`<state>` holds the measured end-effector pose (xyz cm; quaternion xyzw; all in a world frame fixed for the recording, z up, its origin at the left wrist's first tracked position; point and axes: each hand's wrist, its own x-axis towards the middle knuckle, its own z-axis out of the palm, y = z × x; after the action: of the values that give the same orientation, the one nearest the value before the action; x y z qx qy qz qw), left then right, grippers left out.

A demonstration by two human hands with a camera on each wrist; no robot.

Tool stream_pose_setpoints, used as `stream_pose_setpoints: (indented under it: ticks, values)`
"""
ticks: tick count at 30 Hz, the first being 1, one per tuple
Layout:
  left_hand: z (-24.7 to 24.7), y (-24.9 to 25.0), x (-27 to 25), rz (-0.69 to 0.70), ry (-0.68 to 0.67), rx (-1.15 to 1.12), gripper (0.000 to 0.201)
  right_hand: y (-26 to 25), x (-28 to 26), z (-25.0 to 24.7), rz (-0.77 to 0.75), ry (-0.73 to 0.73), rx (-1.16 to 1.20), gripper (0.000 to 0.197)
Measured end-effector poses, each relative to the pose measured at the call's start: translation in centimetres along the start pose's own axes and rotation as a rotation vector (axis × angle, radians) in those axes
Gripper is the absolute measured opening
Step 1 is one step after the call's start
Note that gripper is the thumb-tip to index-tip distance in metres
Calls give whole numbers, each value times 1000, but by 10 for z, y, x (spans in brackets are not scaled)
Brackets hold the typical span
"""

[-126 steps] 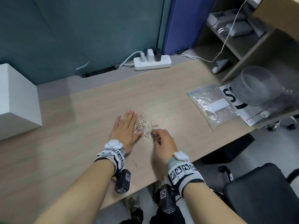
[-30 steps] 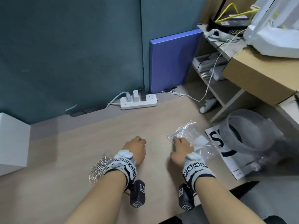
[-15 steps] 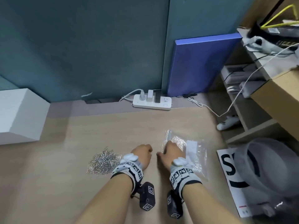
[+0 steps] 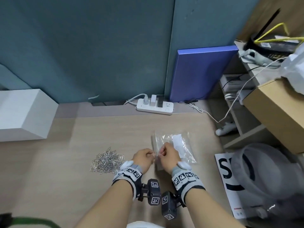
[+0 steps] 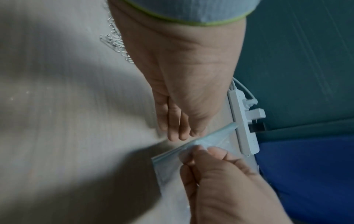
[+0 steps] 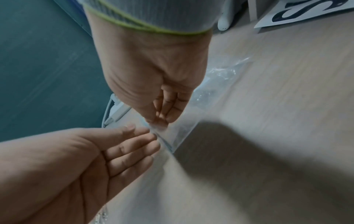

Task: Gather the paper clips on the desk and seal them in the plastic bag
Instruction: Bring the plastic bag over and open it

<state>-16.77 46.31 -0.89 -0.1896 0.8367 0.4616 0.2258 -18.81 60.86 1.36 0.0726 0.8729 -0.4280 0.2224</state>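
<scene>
plastic bag [image 4: 174, 145] dragged nearer paper clips [image 4: 107, 161], both hands now at its mouth

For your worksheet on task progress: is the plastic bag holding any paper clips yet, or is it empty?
Empty. The plastic bag looks clear and flat, while the paper clips lie piled on the desk.

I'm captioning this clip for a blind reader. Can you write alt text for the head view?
Both hands meet at the near edge of a clear plastic bag on a wooden desk, the right hand pinching it. A pile of paper clips lies left of the left hand.
</scene>
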Motion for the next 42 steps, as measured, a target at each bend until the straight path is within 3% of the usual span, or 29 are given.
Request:
stream_pose_setpoints:
  ticks: [4,13,19,22,27,31,36,39,42]
  values:
    - [-4,24,-10,-35,58,-266,25,-10,-5,-9,-114,6,140,20]
    - [-26,46,-18,-30,54,-353,20,-20,1,-22,-123,-81,223,22]
    - [-28,58,-33,17,73,-352,17,-32,-4,-30,-151,-9,169,13]
    - [-28,65,-42,64,71,-310,19,-34,-7,-35,-185,32,125,17]
    - [-30,71,-47,84,183,-167,10,-33,-6,-37,-189,-12,136,17]
    - [-34,81,-51,99,196,-41,8,-39,-7,-39,-210,-36,126,25]
    - [-52,71,-53,97,227,181,21,-34,-8,-53,-243,-84,-48,36]
    - [-63,63,-55,58,285,186,23,-32,-6,-64,-203,-62,-88,37]
    - [-60,59,-57,155,323,238,29,-41,-6,-65,-196,-66,-102,31]
